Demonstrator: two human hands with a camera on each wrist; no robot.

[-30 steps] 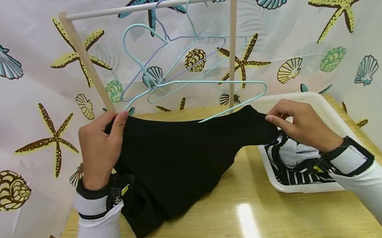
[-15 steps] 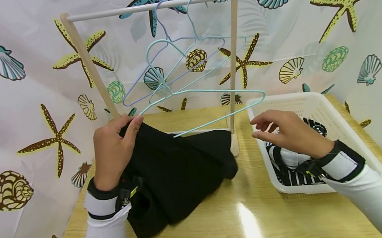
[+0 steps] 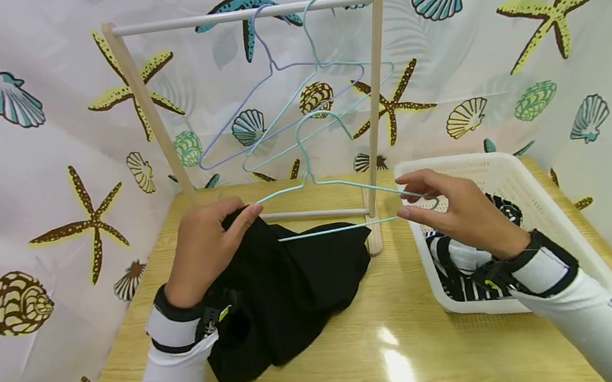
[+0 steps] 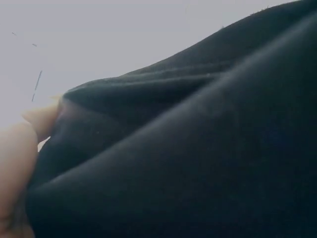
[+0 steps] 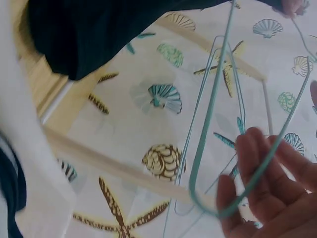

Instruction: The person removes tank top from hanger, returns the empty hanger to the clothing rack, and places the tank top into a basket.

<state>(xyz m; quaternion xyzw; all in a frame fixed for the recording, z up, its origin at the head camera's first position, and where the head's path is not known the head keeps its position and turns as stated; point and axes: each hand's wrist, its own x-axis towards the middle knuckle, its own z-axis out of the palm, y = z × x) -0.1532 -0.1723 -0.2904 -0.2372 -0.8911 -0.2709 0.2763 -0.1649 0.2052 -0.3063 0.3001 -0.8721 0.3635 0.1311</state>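
A black shirt hangs in folds from my left hand, which pinches its top edge between thumb and fingers. A light-teal wire hanger runs out of the cloth by that hand, its left end hidden in the shirt and its hook upright. At the bare right end of the hanger is my right hand. In the right wrist view, its loosely spread fingers lie right at the hanger's rounded end, without closing on it. Dark cloth fills most of the left wrist view.
Behind the hands stands a wooden rack with a purple hanger and another teal hanger on its white rod. At right, a white plastic basket holds black-and-white striped clothes. A wooden table lies underneath.
My right hand let go of the shirt's right side, which dropped, then came to the hanger's end. The hanger swung lower and its hook turned. My left hand moved slightly right and down, still pinching the cloth.
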